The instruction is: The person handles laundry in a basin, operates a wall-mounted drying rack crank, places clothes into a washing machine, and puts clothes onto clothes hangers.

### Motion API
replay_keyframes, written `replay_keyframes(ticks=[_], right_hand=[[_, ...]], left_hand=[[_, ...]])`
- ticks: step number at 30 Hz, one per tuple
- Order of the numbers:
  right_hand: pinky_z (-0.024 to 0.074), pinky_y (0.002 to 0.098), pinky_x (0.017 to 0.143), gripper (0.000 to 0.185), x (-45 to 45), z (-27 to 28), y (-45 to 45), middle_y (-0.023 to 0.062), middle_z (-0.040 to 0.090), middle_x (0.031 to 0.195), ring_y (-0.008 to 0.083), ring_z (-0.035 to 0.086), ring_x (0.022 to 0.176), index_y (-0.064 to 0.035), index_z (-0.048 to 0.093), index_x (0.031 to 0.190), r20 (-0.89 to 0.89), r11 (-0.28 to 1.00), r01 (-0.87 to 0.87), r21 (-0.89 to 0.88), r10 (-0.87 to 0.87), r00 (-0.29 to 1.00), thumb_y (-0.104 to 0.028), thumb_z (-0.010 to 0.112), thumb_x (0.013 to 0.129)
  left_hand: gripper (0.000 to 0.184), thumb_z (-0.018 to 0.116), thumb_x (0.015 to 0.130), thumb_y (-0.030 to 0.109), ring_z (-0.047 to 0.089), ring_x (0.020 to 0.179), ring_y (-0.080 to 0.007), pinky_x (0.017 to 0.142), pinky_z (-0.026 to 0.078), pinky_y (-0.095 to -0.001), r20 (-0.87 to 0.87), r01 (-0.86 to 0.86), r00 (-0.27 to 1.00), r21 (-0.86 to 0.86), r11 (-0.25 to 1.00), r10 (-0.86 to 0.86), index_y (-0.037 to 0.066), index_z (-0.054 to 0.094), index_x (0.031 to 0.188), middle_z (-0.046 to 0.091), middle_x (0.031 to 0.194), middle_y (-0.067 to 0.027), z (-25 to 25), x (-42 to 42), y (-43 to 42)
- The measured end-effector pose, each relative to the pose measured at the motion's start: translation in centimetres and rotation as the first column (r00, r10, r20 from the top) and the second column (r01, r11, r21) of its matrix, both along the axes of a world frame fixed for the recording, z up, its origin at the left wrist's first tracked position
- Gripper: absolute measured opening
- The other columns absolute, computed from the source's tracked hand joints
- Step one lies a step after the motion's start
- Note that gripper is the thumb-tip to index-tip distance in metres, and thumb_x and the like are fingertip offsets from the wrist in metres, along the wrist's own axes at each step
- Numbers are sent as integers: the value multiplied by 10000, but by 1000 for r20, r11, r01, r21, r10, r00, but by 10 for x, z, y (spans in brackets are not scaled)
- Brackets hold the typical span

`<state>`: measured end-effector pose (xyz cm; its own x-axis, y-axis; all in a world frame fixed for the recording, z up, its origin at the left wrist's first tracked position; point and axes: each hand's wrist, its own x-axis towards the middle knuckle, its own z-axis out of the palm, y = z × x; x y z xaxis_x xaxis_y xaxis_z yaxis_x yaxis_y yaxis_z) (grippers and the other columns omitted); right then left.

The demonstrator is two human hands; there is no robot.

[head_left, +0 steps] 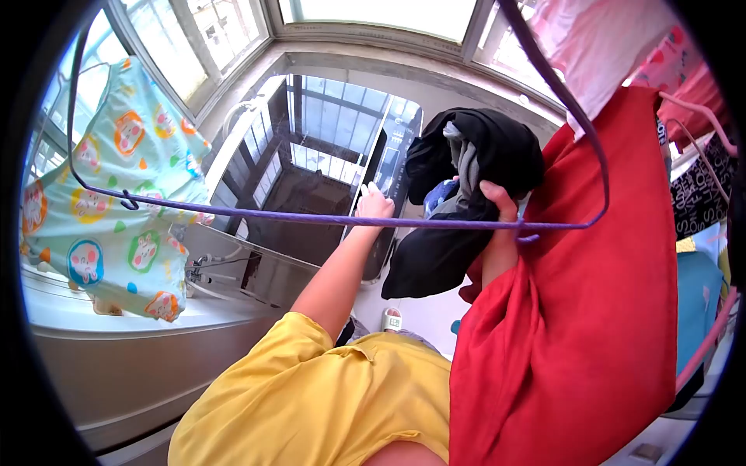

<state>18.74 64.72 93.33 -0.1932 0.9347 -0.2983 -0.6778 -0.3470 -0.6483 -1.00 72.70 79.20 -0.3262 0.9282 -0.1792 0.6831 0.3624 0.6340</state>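
Note:
My left hand is at the edge of the washing machine lid, beside the control panel. Its fingers look curled together; whether they grip the lid edge I cannot make out. The dark glass lid looks closed and reflects the windows. My right hand is closed around a bundle of black clothes, thumb on top. A grey piece and a bit of blue cloth show among the black folds, and one black part hangs down below the hand.
A purple clothes hanger crosses the view in front of my arms. Red cloth hangs close on the right and covers part of my right arm. A patterned mint garment hangs at left. Windows line the back, and a slipper shows below.

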Motion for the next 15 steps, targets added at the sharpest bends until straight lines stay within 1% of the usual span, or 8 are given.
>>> replay_keyframes(ticks=[3, 5, 8, 9, 10, 11, 13, 15], right_hand=[[485, 289, 685, 319, -21, -6, -2, 57, 620, 844, 178, 597, 742, -46, 623, 959, 20, 1000, -6, 18, 5, 1000, -298, 608, 764], [487, 289, 679, 313, -33, -12, 3, 57, 621, 837, 178, 598, 735, -44, 624, 952, 36, 1000, -6, 14, 5, 999, -291, 612, 760], [489, 289, 671, 303, -63, -26, 3, 58, 622, 825, 179, 600, 723, -41, 626, 942, 84, 1000, 3, 22, -4, 996, -280, 617, 755], [490, 289, 668, 300, -74, -32, -1, 58, 622, 821, 179, 601, 719, -40, 627, 939, 97, 1000, 11, 28, -14, 995, -277, 619, 754], [491, 289, 665, 297, -83, -38, 2, 58, 623, 818, 179, 601, 716, -39, 628, 935, 109, 1000, 3, 27, -6, 994, -273, 620, 752], [491, 289, 663, 294, -89, -44, 5, 58, 623, 814, 179, 602, 712, -38, 628, 932, 119, 1000, 8, 25, -11, 993, -270, 622, 750], [493, 288, 657, 288, -92, -54, 17, 58, 624, 806, 179, 603, 704, -36, 630, 925, 133, 1000, 0, 15, -2, 991, -263, 626, 747], [494, 288, 651, 282, -99, -64, 27, 58, 625, 799, 179, 604, 697, -34, 631, 918, 151, 1000, 0, 1, 0, 989, -256, 629, 744]], left_hand=[[662, 581, 741, 172, 552, 1011, -436, 876, 445, -480, 89, -45, 995, -51, 998, 49, -77, 284, 1278, 439, 1248, -299, 7, -11, -11], [693, 601, 737, 179, 567, 1007, -410, 861, 460, -462, -87, -61, 994, 16, 998, 62, -93, 271, 1282, 454, 1227, -300, 9, -1, -24], [634, 587, 781, 235, 589, 1015, -340, 844, 487, -396, -195, 158, 962, -166, 973, -189, -98, 356, 1268, 517, 1176, -246, 8, -34, -39], [589, 566, 803, 241, 596, 1008, -328, 839, 494, -379, -226, 251, 929, -195, 948, -292, -97, 391, 1253, 539, 1151, -230, -1, -53, -46], [468, 493, 866, 227, 620, 965, -306, 794, 513, -351, -412, 320, 834, -182, 930, -367, -96, 455, 1204, 587, 1070, -206, 0, -58, -57], [400, 469, 886, 197, 642, 910, -268, 666, 537, -376, -491, 390, 751, -210, 897, -441, -67, 482, 1187, 621, 969, -155, -15, -66, -53], [331, 478, 880, 201, 643, 832, -213, 508, 507, -420, -679, 293, 608, -291, 911, -412, 11, 530, 1145, 620, 922, -92, -39, -61, -48], [300, 489, 873, 205, 633, 785, -202, 450, 475, -405, -735, 300, 509, -336, 893, -448, 45, 538, 1122, 615, 902, -67, -46, -67, -46]])
